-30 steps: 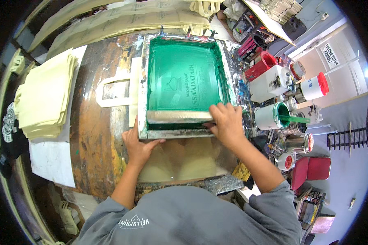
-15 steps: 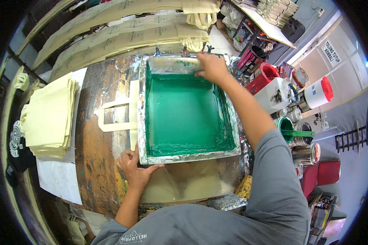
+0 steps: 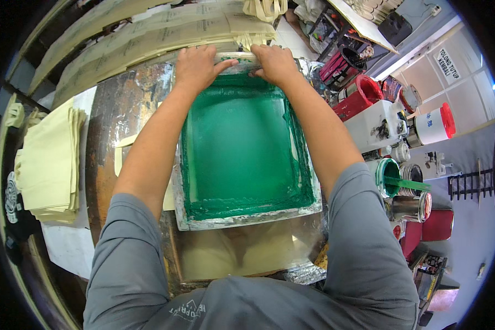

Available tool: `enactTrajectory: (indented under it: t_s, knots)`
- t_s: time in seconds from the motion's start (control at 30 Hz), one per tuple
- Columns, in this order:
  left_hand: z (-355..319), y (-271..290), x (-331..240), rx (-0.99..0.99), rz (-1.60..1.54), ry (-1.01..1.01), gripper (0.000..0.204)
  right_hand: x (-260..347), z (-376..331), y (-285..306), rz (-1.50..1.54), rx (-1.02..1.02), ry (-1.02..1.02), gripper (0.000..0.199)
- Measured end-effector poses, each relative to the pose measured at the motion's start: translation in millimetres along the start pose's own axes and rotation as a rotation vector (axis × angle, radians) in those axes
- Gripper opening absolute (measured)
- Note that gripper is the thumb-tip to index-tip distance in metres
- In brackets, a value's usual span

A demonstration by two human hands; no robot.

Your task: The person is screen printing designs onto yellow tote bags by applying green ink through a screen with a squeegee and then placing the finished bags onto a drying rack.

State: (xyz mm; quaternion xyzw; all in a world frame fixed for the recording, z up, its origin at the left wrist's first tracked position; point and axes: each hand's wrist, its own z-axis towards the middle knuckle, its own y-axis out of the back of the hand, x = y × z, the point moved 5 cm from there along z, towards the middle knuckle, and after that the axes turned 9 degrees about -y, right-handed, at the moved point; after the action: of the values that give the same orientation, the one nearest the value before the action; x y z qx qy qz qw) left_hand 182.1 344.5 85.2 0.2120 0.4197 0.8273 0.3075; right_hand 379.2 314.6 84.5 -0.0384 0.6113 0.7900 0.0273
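A screen-printing frame with a green-inked mesh lies on the stained work table. At the frame's far edge a squeegee lies across it. My left hand grips the squeegee's left part and my right hand grips its right part, both arms stretched over the screen. A cream cloth bag shows under the frame's near edge, and its handle sticks out on the left.
A pile of cream bags lies at the left. More printed bags are laid out beyond the table. At the right stand a green ink tub with a stick, metal tins, red and white containers.
My right hand carried the squeegee from the frame's near edge to its far edge. My left hand left the near edge and joined it on the squeegee. The view shifted forward.
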Motion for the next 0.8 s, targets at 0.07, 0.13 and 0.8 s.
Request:
enactTrajectory:
  t_s: [0.07,0.13,0.8]
  knots:
    - [-10,0,-5,-0.145,-0.005,-0.064,0.071,-3,-13,4,0.048,-0.013,0.052,0.053]
    - [-24,8,-16,-0.153,-0.015,-0.082,0.07,0,-35,11,0.061,-0.042,0.08,0.053]
    - [-225,165,-163,-0.057,-0.083,-0.037,0.062,68,-305,93,0.118,0.12,0.059,0.057]
